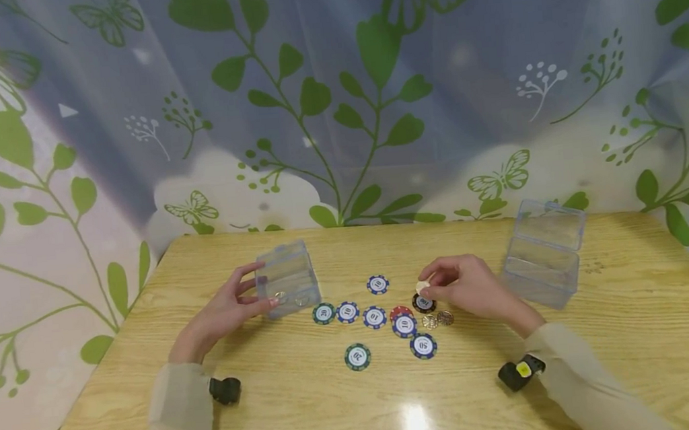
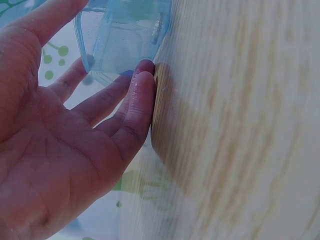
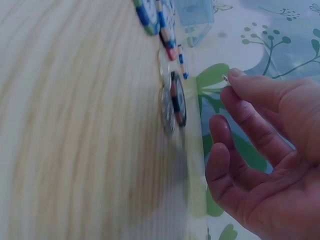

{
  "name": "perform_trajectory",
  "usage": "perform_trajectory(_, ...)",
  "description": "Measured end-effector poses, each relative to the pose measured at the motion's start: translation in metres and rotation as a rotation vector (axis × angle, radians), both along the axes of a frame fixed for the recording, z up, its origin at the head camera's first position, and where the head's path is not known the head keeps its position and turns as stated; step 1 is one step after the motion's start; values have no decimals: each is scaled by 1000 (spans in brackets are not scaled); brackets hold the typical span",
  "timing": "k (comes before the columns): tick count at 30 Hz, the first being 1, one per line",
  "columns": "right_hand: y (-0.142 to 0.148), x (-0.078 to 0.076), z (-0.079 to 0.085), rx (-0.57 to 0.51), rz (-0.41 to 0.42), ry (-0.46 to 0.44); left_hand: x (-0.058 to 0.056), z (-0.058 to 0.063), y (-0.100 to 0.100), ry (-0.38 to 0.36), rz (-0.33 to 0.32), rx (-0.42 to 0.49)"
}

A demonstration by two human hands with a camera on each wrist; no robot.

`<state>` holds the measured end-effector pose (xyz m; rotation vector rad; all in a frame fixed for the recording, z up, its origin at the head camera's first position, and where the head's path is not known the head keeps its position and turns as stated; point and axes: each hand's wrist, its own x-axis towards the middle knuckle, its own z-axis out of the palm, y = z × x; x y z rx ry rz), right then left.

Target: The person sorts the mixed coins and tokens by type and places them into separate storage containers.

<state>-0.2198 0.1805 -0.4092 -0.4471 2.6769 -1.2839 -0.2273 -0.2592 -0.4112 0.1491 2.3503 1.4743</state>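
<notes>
My left hand [image 1: 221, 314] grips a clear plastic box [image 1: 288, 267] by its left side, thumb along the near wall and fingers spread at the far side. Coins [image 1: 281, 297] lie inside this box, low down near the thumb. Between thumb and index finger, my right hand [image 1: 478, 290] pinches a pale gold coin [image 1: 423, 286], seen nearly edge-on in the right wrist view. That coin is held above a black poker chip [image 1: 425, 303]. Two more metal coins [image 1: 445, 318] lie beside the black chip, close below the right hand.
Several blue chips [image 1: 374, 317], green chips [image 1: 358, 357] and a partly covered red chip [image 1: 399, 312] lie scattered between the hands. A second clear box [image 1: 540, 274] stands lid-up at the right. A patterned curtain [image 1: 339, 141] hangs behind the wooden table [image 1: 311, 406].
</notes>
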Motion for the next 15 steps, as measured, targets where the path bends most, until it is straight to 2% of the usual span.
perform_trajectory(15, -32, -5, 7, -107, -4, 13, 0, -1, 0, -2, -4, -5)
